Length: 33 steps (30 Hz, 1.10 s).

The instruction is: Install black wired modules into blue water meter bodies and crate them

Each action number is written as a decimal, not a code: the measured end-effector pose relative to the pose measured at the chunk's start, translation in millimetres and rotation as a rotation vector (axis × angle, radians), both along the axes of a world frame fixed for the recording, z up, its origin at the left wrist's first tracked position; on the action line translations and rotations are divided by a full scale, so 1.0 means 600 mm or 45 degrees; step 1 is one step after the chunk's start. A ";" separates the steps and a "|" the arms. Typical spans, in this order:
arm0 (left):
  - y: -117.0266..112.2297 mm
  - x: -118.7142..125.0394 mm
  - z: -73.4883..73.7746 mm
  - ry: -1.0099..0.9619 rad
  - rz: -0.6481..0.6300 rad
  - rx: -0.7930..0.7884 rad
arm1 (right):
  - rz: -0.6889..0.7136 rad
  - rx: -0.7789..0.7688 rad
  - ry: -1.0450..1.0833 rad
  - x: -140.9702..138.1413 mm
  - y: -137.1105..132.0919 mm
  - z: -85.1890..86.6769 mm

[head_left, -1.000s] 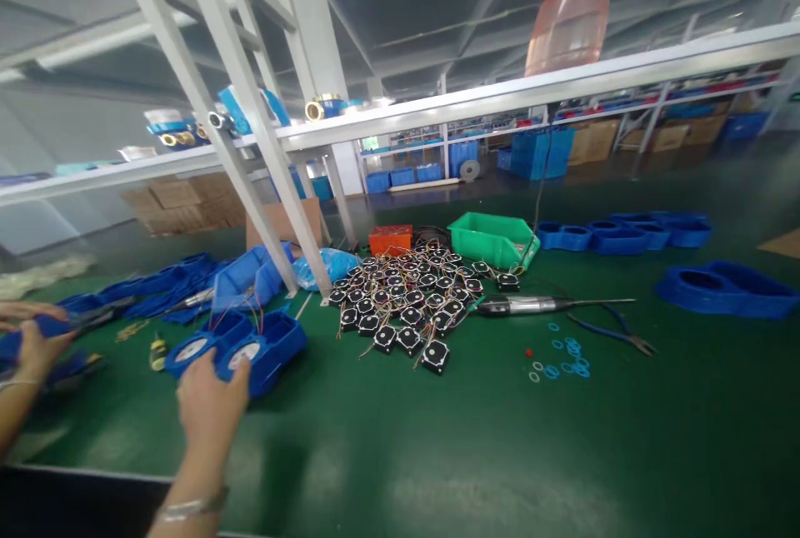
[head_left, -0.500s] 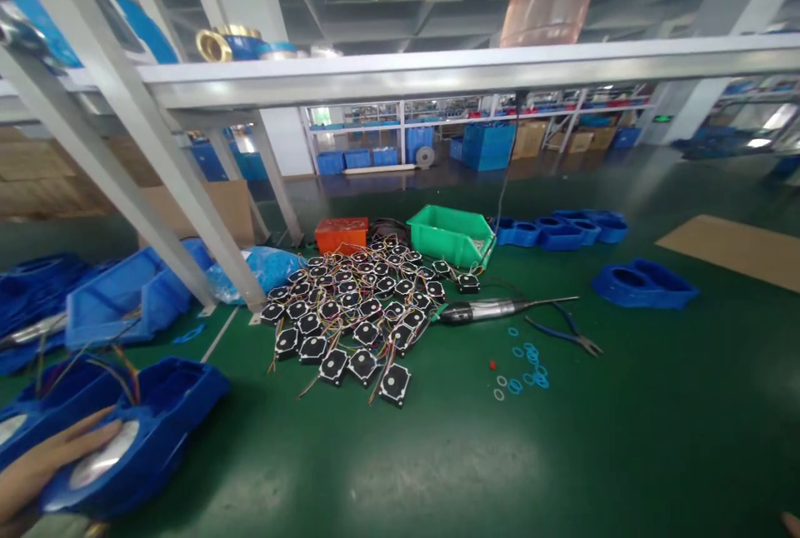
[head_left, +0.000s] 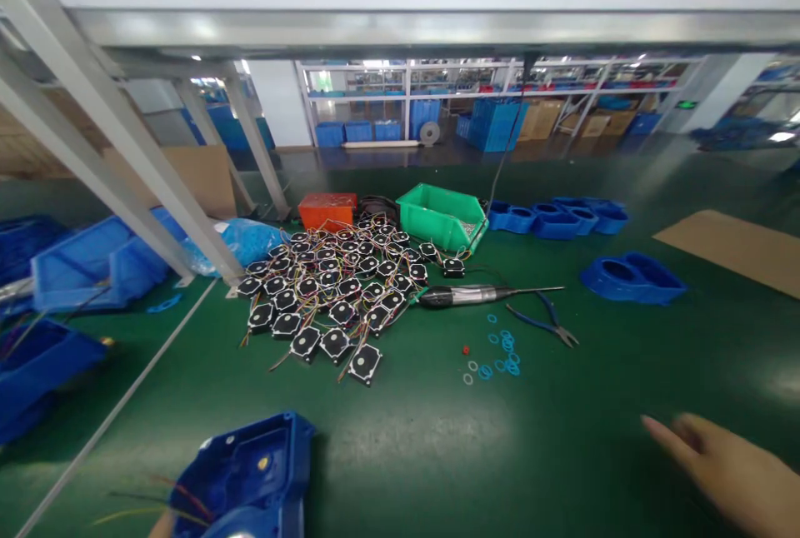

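A blue plastic housing (head_left: 250,471) with coloured wires trailing from it sits tilted at the bottom left, its hollow side towards me. Only a sliver of my left hand (head_left: 161,526) shows at its lower edge, under the housing and against it. My right hand (head_left: 728,471) comes in from the bottom right with its fingers stretched out flat over the green table (head_left: 437,455), holding nothing. A heap of several small black square modules (head_left: 331,296) with coloured wires lies in the middle of the table, well beyond both hands.
Behind the heap stand an orange box (head_left: 327,210) and a green bin (head_left: 441,217). An electric screwdriver (head_left: 466,296), pliers (head_left: 543,323) and small blue rings (head_left: 500,355) lie to its right. Blue housings (head_left: 631,278) and blue bins (head_left: 81,263) flank it. A slanted metal frame post (head_left: 125,155) rises on the left.
The view has swung right and down. The blue housing has come from the far left to the bottom centre with my left hand. My right hand has entered at the bottom right.
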State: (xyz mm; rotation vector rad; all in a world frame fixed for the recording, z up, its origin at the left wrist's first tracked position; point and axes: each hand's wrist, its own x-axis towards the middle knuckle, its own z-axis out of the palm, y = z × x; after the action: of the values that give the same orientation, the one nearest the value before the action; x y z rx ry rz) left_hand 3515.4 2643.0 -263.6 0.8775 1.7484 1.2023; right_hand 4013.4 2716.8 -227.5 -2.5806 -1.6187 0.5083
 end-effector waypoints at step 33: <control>0.114 0.216 0.052 0.322 -0.474 0.429 | 0.701 -0.024 -0.366 -0.103 0.178 -0.047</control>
State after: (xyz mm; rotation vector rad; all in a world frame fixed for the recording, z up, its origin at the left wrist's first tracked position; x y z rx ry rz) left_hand 3644.8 2711.6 -232.4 1.5382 1.4983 1.1865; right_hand 3951.9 2823.8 -255.7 -2.2749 -2.4449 0.1702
